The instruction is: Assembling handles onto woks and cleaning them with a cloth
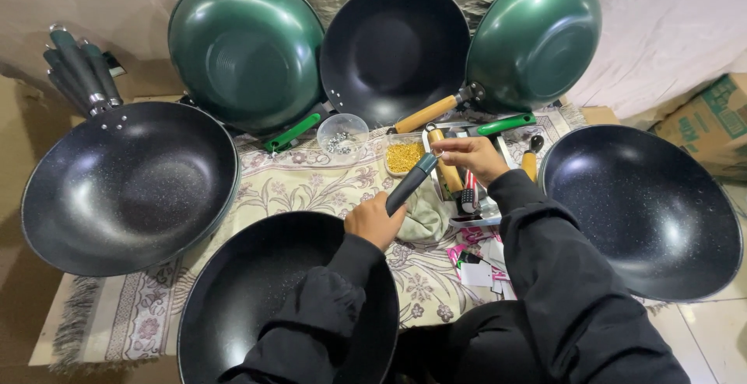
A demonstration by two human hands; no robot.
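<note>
Head camera looks steeply down, close over the table (117,314).

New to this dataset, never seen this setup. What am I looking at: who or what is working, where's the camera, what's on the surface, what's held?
There is no machine here: a person in black sleeves works with two bare hands. The single picture comes from a camera worn on the person's head, looking down.

The left hand grips the dark handle of the black wok nearest the person. The right hand pinches the far tip of that handle.

On the floral patterned cloth and around it lie more woks: black speckled ones at left and right, and three propped at the back, two green and one black. Also there: a clear bowl of small metal parts, a tray of yellow pieces, and spare wooden handles.
</note>
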